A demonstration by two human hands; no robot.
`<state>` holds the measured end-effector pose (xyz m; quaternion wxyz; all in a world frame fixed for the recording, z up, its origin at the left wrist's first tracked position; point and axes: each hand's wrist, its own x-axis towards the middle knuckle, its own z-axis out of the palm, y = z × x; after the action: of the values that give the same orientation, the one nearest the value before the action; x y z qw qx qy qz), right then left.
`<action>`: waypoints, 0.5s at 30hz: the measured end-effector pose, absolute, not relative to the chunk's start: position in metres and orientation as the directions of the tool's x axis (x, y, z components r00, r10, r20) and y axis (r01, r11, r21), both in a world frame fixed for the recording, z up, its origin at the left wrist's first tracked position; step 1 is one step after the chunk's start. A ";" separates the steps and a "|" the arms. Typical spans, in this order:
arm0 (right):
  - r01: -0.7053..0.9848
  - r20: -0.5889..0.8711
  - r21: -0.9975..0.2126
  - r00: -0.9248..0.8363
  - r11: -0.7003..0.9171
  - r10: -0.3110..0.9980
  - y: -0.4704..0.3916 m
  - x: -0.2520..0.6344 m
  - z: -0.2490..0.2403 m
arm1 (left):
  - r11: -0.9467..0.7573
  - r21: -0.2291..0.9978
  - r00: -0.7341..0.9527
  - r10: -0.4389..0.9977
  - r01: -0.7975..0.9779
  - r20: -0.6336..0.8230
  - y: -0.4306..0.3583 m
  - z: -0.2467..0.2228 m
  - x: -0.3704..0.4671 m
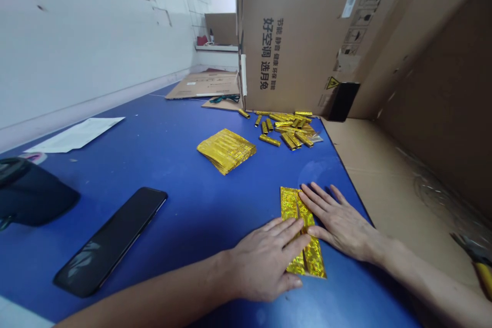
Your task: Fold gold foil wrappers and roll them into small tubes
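Observation:
A shiny gold foil sheet (314, 251) lies flat on the blue table, its two sides folded in so that a narrow seam runs down the middle. Across its left half rests my left hand (271, 259), fingers stretched out and pressing flat. My right hand (340, 223) is spread at the sheet's right edge, fingertips and thumb touching the foil. Farther back sits a stack of flat gold foil pieces (226, 149). Behind and to the right of that stack, several small folded gold foil pieces (290, 128) are heaped loosely.
A black smartphone (111, 241) and a dark mug (33, 192) stand at the left, with white paper (80, 134) beyond. A large cardboard box (300, 36) rises at the back, a black phone (344, 102) leaning on it. Pliers (478, 259) lie at the right edge.

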<state>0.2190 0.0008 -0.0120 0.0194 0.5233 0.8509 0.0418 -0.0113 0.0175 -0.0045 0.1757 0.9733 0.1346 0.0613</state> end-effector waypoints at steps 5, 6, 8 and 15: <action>0.879 0.061 0.139 -0.467 0.456 0.882 0.000 0.217 -0.013 | -0.904 0.355 0.959 0.276 0.237 0.064 0.018 -0.003 -0.011; 0.879 0.069 0.145 -0.467 0.455 0.881 0.000 0.217 -0.013 | -0.905 0.354 0.960 0.274 0.236 0.063 0.018 -0.003 -0.012; 0.879 0.076 0.151 -0.466 0.452 0.881 0.000 0.216 -0.012 | -0.905 0.353 0.960 0.274 0.235 0.063 0.018 -0.003 -0.012; 0.938 0.126 -0.017 -0.341 0.345 0.932 -0.002 0.212 -0.004 | -0.911 0.340 0.959 0.274 0.235 0.072 0.018 -0.003 -0.011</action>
<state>0.2121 -0.0016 -0.0044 -0.0568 0.5713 0.8182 0.0291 -0.0110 0.0183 -0.0029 0.1661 0.9757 0.1303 0.0591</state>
